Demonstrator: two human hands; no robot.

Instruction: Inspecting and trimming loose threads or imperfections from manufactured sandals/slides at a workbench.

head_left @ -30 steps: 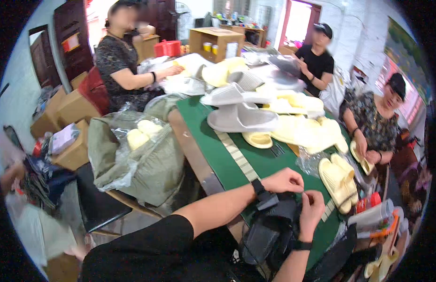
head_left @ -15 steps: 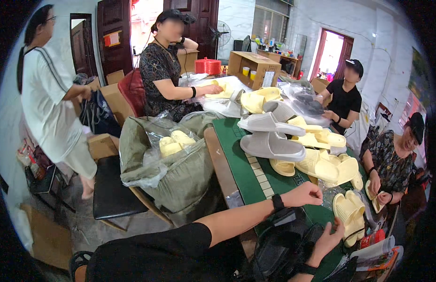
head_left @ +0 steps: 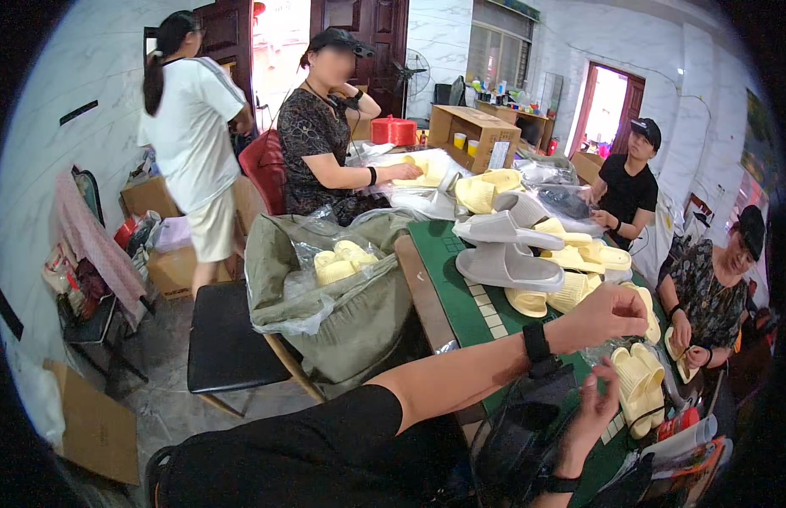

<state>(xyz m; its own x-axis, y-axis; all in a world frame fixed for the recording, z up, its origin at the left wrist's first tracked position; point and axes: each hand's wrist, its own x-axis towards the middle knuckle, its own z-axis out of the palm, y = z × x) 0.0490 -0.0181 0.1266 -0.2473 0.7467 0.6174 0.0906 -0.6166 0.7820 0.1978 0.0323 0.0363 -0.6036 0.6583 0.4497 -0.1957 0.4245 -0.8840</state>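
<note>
My left hand (head_left: 611, 318), with a black band at its wrist, hovers above the right part of the green table mat (head_left: 444, 245). Its fingers are curled together in a pinch; whatever they hold, if anything, is too small to make out. Below it lies crumpled transparent plastic (head_left: 598, 352). Closer to me, my right hand (head_left: 589, 415) is raised with fingers apart and nothing visible in it. Just right of it rests a pair of yellow slippers (head_left: 638, 381), with a dark thin band across it. A heap of yellow slippers (head_left: 570, 292) and grey slippers (head_left: 507, 267) lies beyond my left hand.
A large green sack (head_left: 342, 313) holding yellow slippers stands left of the table, beside a black-seated chair (head_left: 232, 339). Seated co-workers handle slippers and plastic around the table. Another person (head_left: 194, 135) stands at the left. A cardboard box (head_left: 473, 135) is at the far end.
My left hand has moved right and slightly up, over the slippers' edge. My right hand stays near its place, fingers spread. The person in white has walked away from me, and the view has shifted left.
</note>
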